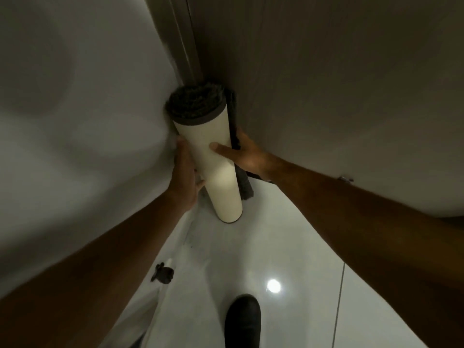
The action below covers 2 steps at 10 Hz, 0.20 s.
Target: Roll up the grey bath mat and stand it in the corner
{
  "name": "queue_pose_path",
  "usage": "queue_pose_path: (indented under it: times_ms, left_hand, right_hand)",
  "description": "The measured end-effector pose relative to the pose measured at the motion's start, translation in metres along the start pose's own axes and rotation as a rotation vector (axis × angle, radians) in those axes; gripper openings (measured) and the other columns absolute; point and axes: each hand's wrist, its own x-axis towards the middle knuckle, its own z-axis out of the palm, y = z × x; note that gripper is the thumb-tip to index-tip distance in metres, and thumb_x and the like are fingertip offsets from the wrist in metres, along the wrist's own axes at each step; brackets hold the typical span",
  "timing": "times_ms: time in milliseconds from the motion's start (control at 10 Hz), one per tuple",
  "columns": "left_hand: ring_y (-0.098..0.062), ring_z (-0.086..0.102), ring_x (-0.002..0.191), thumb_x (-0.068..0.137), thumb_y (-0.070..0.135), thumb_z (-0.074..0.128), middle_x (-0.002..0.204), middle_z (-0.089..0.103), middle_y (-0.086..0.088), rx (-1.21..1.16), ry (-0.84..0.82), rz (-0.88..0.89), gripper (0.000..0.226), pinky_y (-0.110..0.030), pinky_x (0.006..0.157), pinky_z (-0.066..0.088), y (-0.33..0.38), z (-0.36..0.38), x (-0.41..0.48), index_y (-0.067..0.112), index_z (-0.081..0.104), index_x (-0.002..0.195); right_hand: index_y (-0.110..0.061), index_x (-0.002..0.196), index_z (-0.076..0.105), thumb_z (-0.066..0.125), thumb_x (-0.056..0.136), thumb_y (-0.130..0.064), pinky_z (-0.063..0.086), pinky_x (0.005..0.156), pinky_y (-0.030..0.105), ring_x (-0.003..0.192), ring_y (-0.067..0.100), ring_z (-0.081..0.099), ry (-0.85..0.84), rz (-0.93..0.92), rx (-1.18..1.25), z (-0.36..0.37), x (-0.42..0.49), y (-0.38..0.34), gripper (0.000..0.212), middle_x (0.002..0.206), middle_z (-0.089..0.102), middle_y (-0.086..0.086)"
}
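The grey bath mat (pixel 216 177) is rolled into a tall tube with its cream backing outside and dark grey pile showing at the top end. It stands upright on the floor in the corner where the pale wall meets the brown door. My left hand (pixel 184 177) presses flat against the roll's left side. Around the right side, where the loose grey edge hangs, my right hand (pixel 244 154) holds on with its thumb across the cream front.
A brown door frame (pixel 187 41) runs up from the corner, with the door (pixel 326 84) to its right. A small dark door stopper (pixel 163 272) sits at the wall's base. My dark shoe (pixel 242 320) stands on the glossy white floor tiles (pixel 276 247).
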Motion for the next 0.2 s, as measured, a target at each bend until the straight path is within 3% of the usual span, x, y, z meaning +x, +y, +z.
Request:
queue_pose_path:
  times_ms: [100,200]
  left_hand:
    - [-0.012,0.063,0.111,0.091,0.072,0.038,0.133,0.060,0.005,-0.015,0.031,0.103,0.069,-0.039,0.086,0.054,0.001,0.009,-0.022,0.035,0.035,0.149]
    - [0.004,0.060,0.089,0.094,0.067,0.040,0.113,0.056,0.021,-0.048,0.079,0.179,0.055,-0.028,0.079,0.047,0.010,0.023,-0.043,0.038,0.040,0.140]
  right_hand:
    - [-0.027,0.159,0.007,0.082,0.076,-0.046,0.038,0.115,0.047,0.143,0.022,0.037,-0.016,0.091,0.008,-0.011,-0.013,-0.013,0.112,0.160,0.033,0.002]
    - [-0.029,0.159,0.007,0.066,0.079,-0.069,0.027,0.120,0.049,0.148,0.022,0.027,0.077,0.065,-0.079,-0.018,-0.033,-0.033,0.107,0.164,0.023,0.001]
